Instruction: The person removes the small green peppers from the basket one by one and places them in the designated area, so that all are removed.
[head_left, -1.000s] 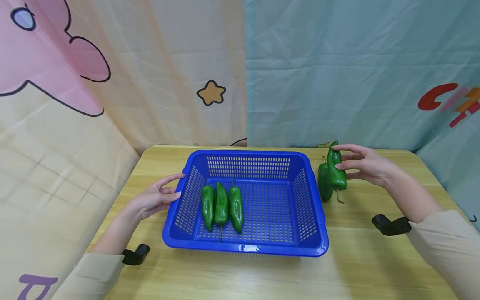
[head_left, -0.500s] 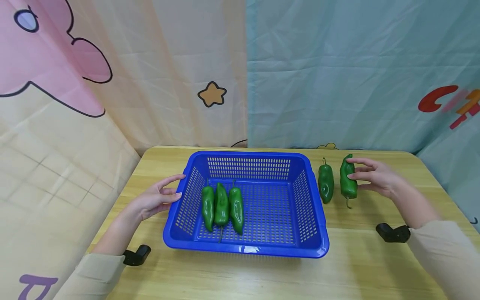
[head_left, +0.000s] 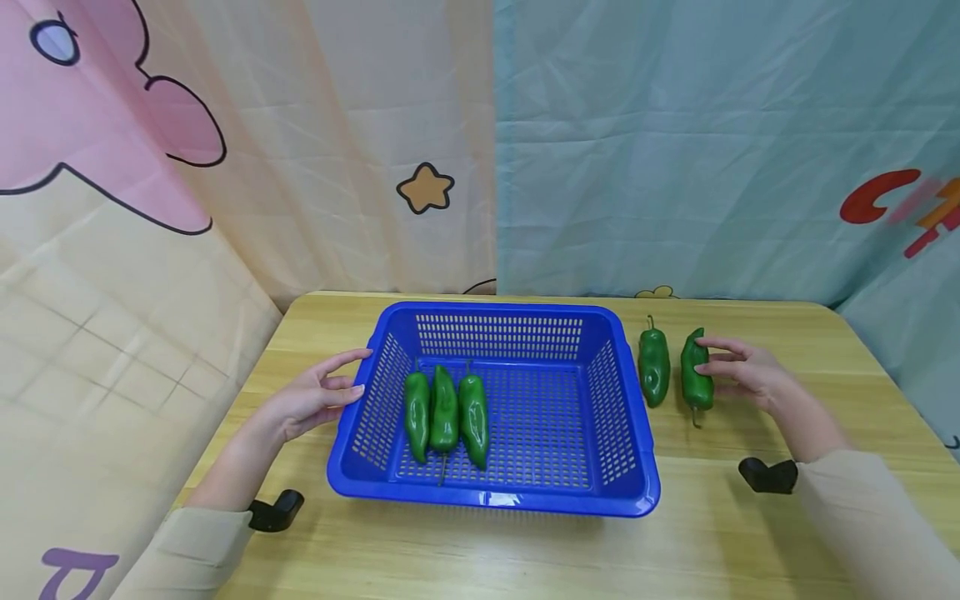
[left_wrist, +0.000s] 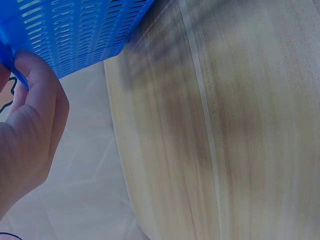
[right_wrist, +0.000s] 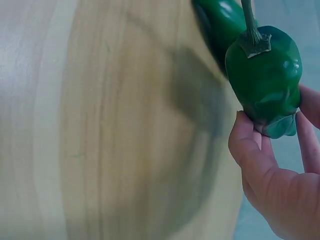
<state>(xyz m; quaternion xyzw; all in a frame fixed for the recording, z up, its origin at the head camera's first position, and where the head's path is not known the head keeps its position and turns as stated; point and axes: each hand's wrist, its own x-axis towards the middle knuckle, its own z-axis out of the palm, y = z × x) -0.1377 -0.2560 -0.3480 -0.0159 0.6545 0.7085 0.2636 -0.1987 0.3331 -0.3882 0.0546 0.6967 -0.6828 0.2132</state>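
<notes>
My right hand (head_left: pixel 753 379) pinches a green pepper (head_left: pixel 696 383) between thumb and fingers, on the right side of the table. In the right wrist view that pepper (right_wrist: pixel 265 82) has its stem toward the camera and casts a shadow on the wood. A second green pepper (head_left: pixel 654 367) lies just left of it, stem pointing away. My left hand (head_left: pixel 311 396) grips the left rim of a blue plastic basket (head_left: pixel 491 498); in the left wrist view its fingers curl at the basket's edge (left_wrist: pixel 80 35). Inside the basket, on its left half, lie three green peppers (head_left: pixel 444 412).
The wooden table (head_left: pixel 510 554) ends at a patterned fabric curtain (head_left: pixel 675 150) behind, with fabric on both sides too. Black mounts (head_left: pixel 768 475) are worn on both wrists. The lone pepper lies close to the basket's right wall.
My right hand has moved the pepper rightward from beside the basket and lowered it toward the table, uncovering the second pepper. My left hand stays at the basket's rim.
</notes>
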